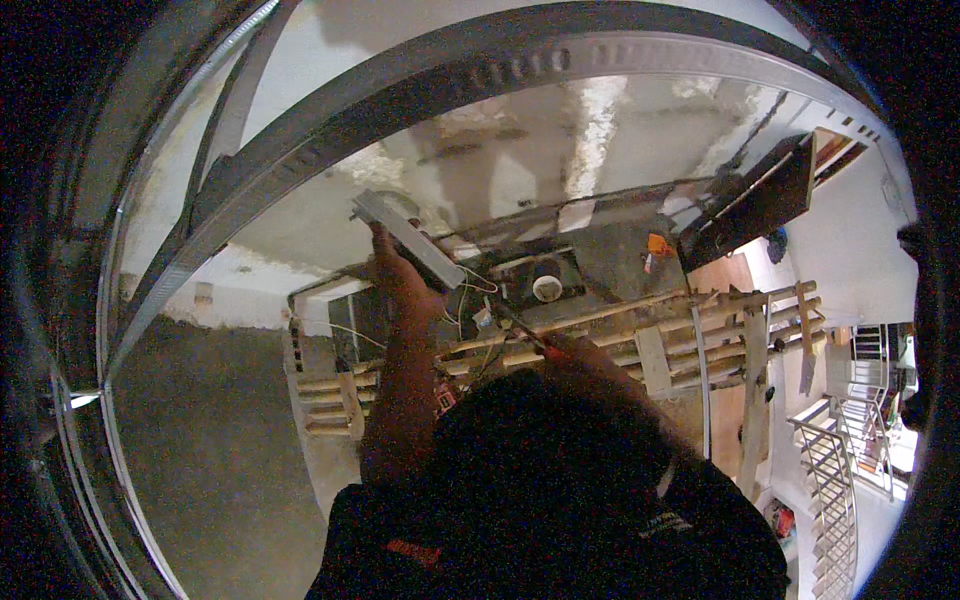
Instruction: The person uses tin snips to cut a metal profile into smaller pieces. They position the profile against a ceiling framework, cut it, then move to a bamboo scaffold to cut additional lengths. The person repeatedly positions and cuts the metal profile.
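Observation:
My left hand is raised, its fingers wrapped round a long grey box-shaped unit held at a slant. From the unit's lower right end a thin white cable loops out. Lower and to the right, my right hand is closed round a slim dark tool with a reddish handle. The tool points up and left toward the cable; its tip is too dark and blurred to tell its kind. Close to that tip hangs a small whitish piece.
Curved by the lens, a metal ceiling channel crosses overhead. Below my arms lies a scaffold of wooden poles with planks. A white round object and an orange item are beyond. Stair railings stand at right.

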A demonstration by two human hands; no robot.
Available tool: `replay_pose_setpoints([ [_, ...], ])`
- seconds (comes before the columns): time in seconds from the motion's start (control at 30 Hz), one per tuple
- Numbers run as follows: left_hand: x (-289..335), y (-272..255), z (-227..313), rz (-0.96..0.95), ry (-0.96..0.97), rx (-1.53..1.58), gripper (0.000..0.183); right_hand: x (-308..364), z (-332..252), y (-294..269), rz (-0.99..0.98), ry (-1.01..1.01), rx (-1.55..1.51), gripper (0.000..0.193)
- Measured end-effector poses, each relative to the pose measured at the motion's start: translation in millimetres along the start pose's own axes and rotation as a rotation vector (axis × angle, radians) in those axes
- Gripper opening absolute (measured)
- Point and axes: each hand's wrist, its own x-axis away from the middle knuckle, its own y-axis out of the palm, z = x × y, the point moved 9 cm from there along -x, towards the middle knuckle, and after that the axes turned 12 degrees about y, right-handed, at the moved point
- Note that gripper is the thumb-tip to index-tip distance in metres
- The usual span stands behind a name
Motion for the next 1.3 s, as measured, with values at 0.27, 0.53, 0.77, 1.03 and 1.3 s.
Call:
replay_pose_setpoints([
  [0.27,36,19,-17,-0.031,-0.094,0.065,0.057,4,-31,-5,0.188,-0.055,0.21,0.041],
  [0.53,36,19,-17,-0.033,-0.017,-0.067,0.06,5,-39,-9,0.193,0.011,0.206,0.037],
  [0.77,23,14,-31,0.027,0.045,-0.073,0.065,1,-43,-12,0.25,0.024,0.187,0.035],
  [1.03,26,26,-22,-0.063,0.061,-0.009,0.059,-2,-41,-13,0.261,0.009,0.169,0.027],
  [1.3,27,29,-12,-0.029,0.101,-0.047,0.061,-8,-39,-12,0.247,0.025,0.166,0.031],
])
